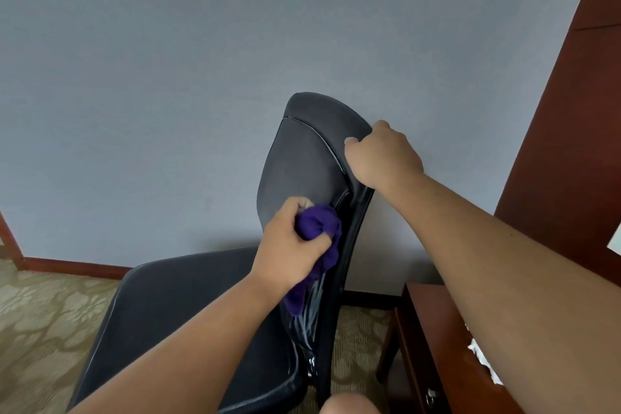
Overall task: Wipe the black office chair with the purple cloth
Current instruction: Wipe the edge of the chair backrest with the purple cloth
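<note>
The black office chair (302, 158) stands in the middle of the view, its backrest turned edge-on toward me and its seat (174, 306) stretching left. My left hand (290, 242) is closed around the bunched purple cloth (319, 225), pressing it against the lower backrest near its right edge. Part of the cloth hangs down below the hand. My right hand (383, 155) grips the upper right edge of the backrest, fingers curled over it.
A grey-blue wall (168, 77) stands close behind the chair. A reddish wooden table (437, 329) sits at the lower right, with a tall wooden panel (571, 128) above it. Patterned carpet (43, 319) covers the floor, and my knee (349, 405) shows at the bottom edge.
</note>
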